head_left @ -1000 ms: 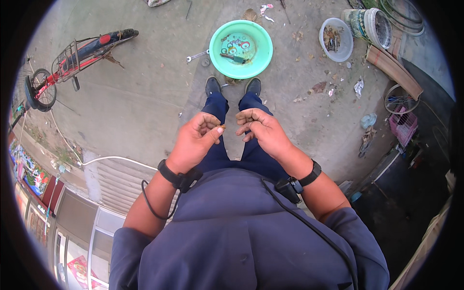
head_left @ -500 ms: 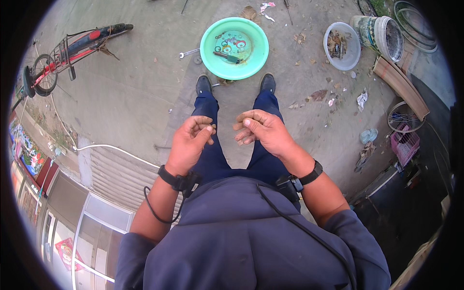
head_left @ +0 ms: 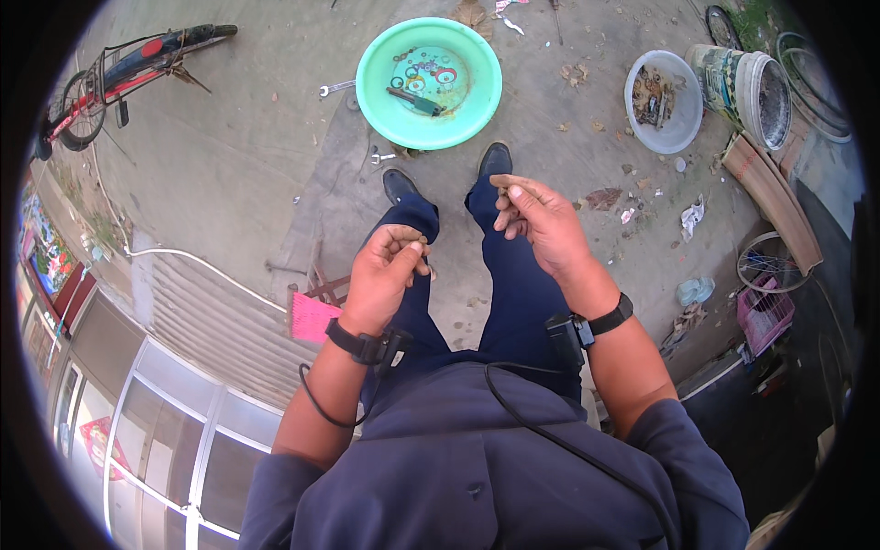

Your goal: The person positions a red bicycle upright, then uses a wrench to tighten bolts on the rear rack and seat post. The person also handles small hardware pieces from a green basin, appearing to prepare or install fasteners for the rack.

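My left hand (head_left: 392, 263) is closed in a pinch over my left thigh, thumb tip against the index finger. A small speck shows at the fingertips, too small to name. My right hand (head_left: 548, 220) is raised farther forward, its index finger stretched out and the others loosely curled. Nothing shows between its fingers. Beyond both hands a green basin (head_left: 371, 82) stands on the ground, holding a dark green tool (head_left: 417, 101) and several small rings and round parts (head_left: 426, 73). Two wrenches lie near it, one wrench (head_left: 337, 88) at its left and another wrench (head_left: 381, 159) by my left shoe.
A pale basin of scrap parts (head_left: 695, 105) and a dirty bucket (head_left: 764, 96) stand at far right, near a curved brown board (head_left: 775, 202). A red and black bicycle (head_left: 137, 73) is at far left. A pink-seated stool (head_left: 316, 316) stands left of my legs.
My body has turned and shifted a little. The right hand has moved forward and right, away from the left hand. The pink seat has come into view beside my left forearm.
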`<action>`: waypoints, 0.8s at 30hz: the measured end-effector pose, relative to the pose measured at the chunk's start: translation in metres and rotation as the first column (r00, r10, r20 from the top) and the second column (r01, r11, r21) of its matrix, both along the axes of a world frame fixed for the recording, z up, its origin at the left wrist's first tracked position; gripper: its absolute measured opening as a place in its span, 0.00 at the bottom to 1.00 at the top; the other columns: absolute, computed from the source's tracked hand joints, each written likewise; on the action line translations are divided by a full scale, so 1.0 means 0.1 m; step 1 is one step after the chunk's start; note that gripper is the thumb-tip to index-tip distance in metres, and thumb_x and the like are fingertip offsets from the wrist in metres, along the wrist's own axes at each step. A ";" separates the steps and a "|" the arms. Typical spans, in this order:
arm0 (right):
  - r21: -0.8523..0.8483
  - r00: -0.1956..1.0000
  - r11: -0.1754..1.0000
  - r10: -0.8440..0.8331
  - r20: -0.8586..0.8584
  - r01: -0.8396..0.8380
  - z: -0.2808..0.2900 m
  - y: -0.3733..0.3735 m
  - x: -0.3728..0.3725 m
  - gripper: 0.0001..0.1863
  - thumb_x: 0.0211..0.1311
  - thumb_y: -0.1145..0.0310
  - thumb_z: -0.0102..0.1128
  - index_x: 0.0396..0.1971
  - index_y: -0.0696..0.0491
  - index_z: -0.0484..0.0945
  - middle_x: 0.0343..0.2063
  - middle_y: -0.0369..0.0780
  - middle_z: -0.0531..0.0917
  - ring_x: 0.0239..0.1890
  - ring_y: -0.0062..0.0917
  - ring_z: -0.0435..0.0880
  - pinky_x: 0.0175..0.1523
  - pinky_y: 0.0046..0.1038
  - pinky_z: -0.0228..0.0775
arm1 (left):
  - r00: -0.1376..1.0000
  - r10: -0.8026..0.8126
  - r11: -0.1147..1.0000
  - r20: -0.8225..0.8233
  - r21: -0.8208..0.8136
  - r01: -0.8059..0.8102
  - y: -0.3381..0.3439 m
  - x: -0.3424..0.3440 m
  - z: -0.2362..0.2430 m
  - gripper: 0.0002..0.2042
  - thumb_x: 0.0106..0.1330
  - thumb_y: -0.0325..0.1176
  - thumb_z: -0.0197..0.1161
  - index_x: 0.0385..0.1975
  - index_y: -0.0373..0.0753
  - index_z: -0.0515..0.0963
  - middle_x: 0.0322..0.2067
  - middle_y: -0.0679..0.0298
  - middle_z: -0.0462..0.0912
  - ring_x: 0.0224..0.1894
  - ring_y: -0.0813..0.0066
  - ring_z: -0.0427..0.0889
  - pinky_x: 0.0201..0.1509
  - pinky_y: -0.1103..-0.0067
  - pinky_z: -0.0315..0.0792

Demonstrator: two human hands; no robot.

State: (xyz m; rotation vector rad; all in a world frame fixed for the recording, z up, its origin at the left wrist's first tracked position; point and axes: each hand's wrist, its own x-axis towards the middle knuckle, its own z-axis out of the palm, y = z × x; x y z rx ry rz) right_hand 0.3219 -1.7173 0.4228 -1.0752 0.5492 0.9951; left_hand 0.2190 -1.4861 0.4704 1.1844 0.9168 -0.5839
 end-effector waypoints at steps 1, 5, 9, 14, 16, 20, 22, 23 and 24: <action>0.018 1.000 1.000 -0.017 -0.012 0.018 -0.20 0.11 0.01 0.17 0.74 0.64 0.56 0.55 0.58 0.78 0.32 0.35 0.83 0.31 0.19 0.84 0.34 0.18 0.73 | 1.000 0.009 1.000 0.015 -0.003 -0.009 0.10 -0.01 -0.21 0.06 0.71 0.26 0.57 0.45 0.35 0.75 0.39 0.61 0.82 0.33 0.82 0.81 0.32 0.85 0.71; 0.085 0.991 0.993 0.075 0.115 -0.085 -1.37 0.69 0.07 0.14 0.73 0.68 0.58 0.52 0.59 0.78 0.37 0.39 0.85 0.36 0.22 0.86 0.38 0.20 0.75 | 0.988 0.126 0.984 0.091 -0.137 -0.113 0.59 0.03 -1.47 0.07 0.69 0.23 0.54 0.44 0.36 0.74 0.40 0.60 0.82 0.34 0.81 0.81 0.33 0.86 0.71; 0.150 0.978 0.979 0.112 0.176 -0.139 -2.28 1.14 0.15 0.10 0.71 0.71 0.60 0.48 0.59 0.78 0.38 0.41 0.85 0.36 0.22 0.87 0.38 0.21 0.77 | 0.979 0.135 0.976 0.156 -0.191 -0.104 0.96 0.23 -2.40 0.07 0.69 0.24 0.53 0.44 0.36 0.73 0.39 0.61 0.80 0.33 0.81 0.79 0.33 0.86 0.70; 0.174 0.954 0.958 0.186 0.237 -0.230 -3.11 1.47 0.40 0.09 0.71 0.71 0.60 0.45 0.59 0.79 0.34 0.40 0.86 0.32 0.22 0.86 0.35 0.21 0.77 | 0.957 0.062 0.984 0.284 -0.177 -0.012 1.12 0.56 -3.30 0.07 0.70 0.24 0.53 0.45 0.36 0.72 0.33 0.67 0.76 0.30 0.85 0.73 0.32 0.85 0.68; 0.169 0.951 0.953 0.211 0.226 -0.252 -3.53 1.62 0.51 0.08 0.71 0.71 0.60 0.44 0.59 0.79 0.33 0.40 0.85 0.30 0.21 0.85 0.34 0.21 0.78 | 0.939 0.012 0.993 0.345 -0.116 0.030 1.21 0.65 -3.76 0.07 0.71 0.24 0.52 0.47 0.36 0.72 0.32 0.69 0.75 0.29 0.86 0.70 0.31 0.85 0.68; 0.164 0.923 0.935 0.260 0.282 -0.314 -4.05 1.91 0.66 0.07 0.70 0.72 0.62 0.42 0.59 0.81 0.32 0.37 0.85 0.29 0.16 0.82 0.35 0.20 0.77 | 0.893 -0.131 0.991 0.431 0.031 0.131 1.43 0.74 -4.32 0.06 0.77 0.30 0.53 0.47 0.36 0.72 0.29 0.68 0.75 0.28 0.85 0.72 0.32 0.85 0.68; 0.157 0.908 0.932 0.263 0.327 -0.326 -4.13 1.98 0.70 0.07 0.69 0.72 0.62 0.41 0.59 0.81 0.32 0.37 0.85 0.28 0.15 0.81 0.35 0.20 0.77 | 0.867 -0.105 0.992 0.487 -0.006 0.124 1.47 0.78 -4.43 0.07 0.77 0.32 0.54 0.47 0.36 0.72 0.29 0.69 0.74 0.28 0.86 0.72 0.32 0.85 0.68; 0.142 0.895 0.930 0.273 0.352 -0.339 -4.13 1.98 0.73 0.06 0.69 0.72 0.62 0.41 0.59 0.81 0.32 0.37 0.85 0.28 0.15 0.81 0.35 0.20 0.77 | 0.858 -0.078 0.994 0.508 -0.026 0.105 1.46 0.79 -4.46 0.08 0.78 0.34 0.54 0.46 0.36 0.72 0.29 0.70 0.74 0.28 0.86 0.72 0.32 0.85 0.68; 0.139 0.882 0.925 0.280 0.379 -0.353 -4.13 1.96 0.76 0.06 0.69 0.72 0.62 0.40 0.59 0.80 0.33 0.37 0.85 0.28 0.15 0.81 0.35 0.20 0.77 | 0.828 -0.039 0.994 0.559 -0.062 0.088 1.41 0.80 -4.48 0.10 0.78 0.37 0.55 0.45 0.36 0.72 0.30 0.71 0.74 0.28 0.87 0.71 0.31 0.86 0.68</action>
